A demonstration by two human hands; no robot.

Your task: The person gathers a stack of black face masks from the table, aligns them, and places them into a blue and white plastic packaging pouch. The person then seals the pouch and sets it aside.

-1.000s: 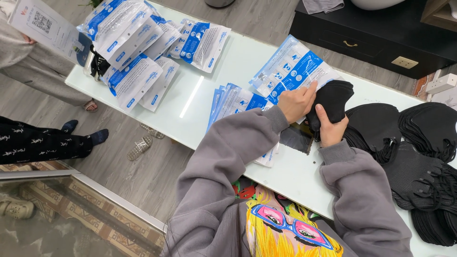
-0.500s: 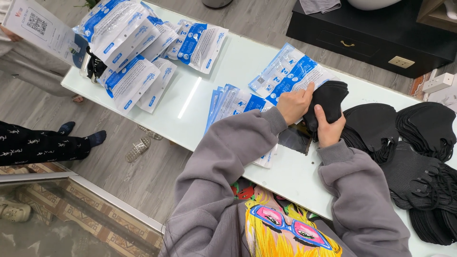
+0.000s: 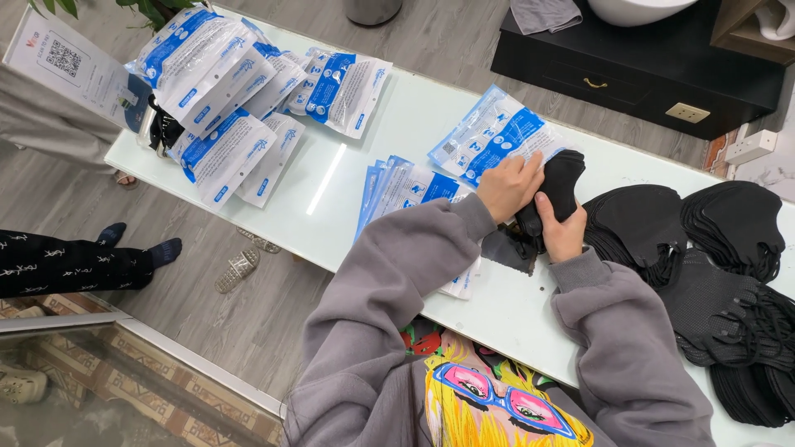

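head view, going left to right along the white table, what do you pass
pile of blue-and-white packets → fanned flat packets → left hand → black mask held in both hands → right hand → stacks of black masks

Grey hoodie sleeves [image 3: 397, 273]; colourful cartoon print [image 3: 497, 401] on front.

Blue-and-white flat packets [image 3: 240, 99] heaped table's far end; white sign [image 3: 70, 70] beside.
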